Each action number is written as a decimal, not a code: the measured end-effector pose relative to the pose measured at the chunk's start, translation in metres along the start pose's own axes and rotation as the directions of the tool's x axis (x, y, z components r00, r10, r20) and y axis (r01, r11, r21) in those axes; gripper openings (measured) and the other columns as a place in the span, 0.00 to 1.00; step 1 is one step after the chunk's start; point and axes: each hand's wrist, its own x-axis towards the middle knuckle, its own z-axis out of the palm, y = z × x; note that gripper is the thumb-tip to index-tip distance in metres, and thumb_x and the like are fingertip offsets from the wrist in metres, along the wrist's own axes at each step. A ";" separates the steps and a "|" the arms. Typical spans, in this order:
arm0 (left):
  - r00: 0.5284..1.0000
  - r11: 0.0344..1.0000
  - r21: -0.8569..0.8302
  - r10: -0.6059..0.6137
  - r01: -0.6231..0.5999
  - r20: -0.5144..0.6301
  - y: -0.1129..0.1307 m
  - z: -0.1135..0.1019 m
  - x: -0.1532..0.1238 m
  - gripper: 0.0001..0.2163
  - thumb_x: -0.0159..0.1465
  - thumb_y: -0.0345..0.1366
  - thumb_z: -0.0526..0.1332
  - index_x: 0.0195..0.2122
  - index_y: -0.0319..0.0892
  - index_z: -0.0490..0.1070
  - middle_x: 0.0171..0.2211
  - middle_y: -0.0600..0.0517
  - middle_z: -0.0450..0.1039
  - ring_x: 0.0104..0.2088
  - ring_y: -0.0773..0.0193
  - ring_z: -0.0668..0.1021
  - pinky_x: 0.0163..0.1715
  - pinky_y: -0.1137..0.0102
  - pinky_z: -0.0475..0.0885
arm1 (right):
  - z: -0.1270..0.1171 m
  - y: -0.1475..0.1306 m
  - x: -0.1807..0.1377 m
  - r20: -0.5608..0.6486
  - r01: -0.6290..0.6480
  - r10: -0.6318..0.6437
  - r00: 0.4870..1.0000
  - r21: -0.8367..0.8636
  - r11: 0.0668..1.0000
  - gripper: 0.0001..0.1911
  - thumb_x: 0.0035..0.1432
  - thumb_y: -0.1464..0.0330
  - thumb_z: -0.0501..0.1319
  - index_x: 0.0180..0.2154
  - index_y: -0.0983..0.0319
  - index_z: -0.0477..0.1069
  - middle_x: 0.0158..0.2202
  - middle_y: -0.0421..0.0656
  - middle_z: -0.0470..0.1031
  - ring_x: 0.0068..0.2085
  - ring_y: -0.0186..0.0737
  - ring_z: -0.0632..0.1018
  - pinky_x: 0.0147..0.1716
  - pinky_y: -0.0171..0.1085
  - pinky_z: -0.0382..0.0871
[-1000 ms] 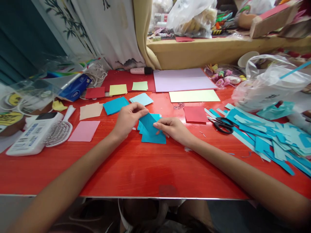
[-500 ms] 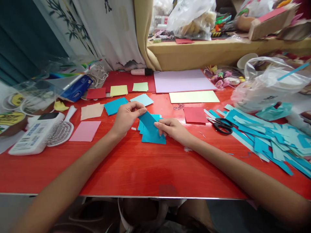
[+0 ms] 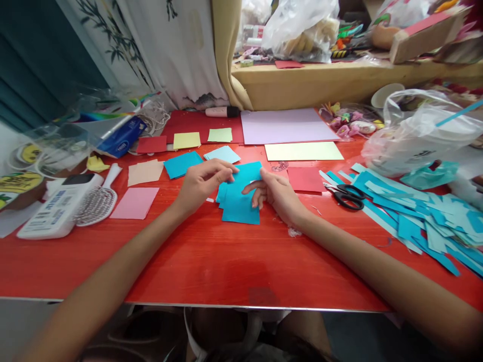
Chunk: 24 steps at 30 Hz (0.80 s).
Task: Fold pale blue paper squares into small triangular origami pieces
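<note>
Above a small pile of blue paper squares (image 3: 240,212), a blue paper piece (image 3: 247,172) is held between my two hands. My left hand (image 3: 207,185) is closed, thumb and forefinger pinching the piece at its left edge. My right hand (image 3: 278,196) has its thumb at the upper right corner, with the other fingers curled loosely and somewhat apart over the lower part of the paper. The exact contact of those fingers is hard to make out. Black-handled scissors (image 3: 347,196) lie right of my right hand, beside a red paper square (image 3: 305,179).
Blue paper strips (image 3: 426,213) are heaped at right, near a plastic bag (image 3: 411,130). Pink (image 3: 135,203), peach (image 3: 145,173) and other paper squares lie left and behind. A hairbrush (image 3: 98,203) and white box (image 3: 60,207) stand at left; a lilac sheet (image 3: 289,125) lies behind.
The blue paper piece has turned from slanting down rightward to slanting up rightward. My right hand has moved its thumb up to the corner and loosened its fingers.
</note>
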 end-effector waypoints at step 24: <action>0.852 0.903 -0.063 -0.376 0.425 0.364 -0.014 0.011 0.002 0.11 0.57 0.40 0.63 0.36 0.40 0.69 0.21 0.56 0.67 0.20 0.71 0.71 0.18 0.76 0.67 | -0.005 0.003 0.000 -0.089 0.059 -0.074 0.993 -0.154 0.986 0.15 0.59 0.64 0.58 0.44 0.65 0.71 0.16 0.34 0.66 0.17 0.27 0.65 0.17 0.30 0.55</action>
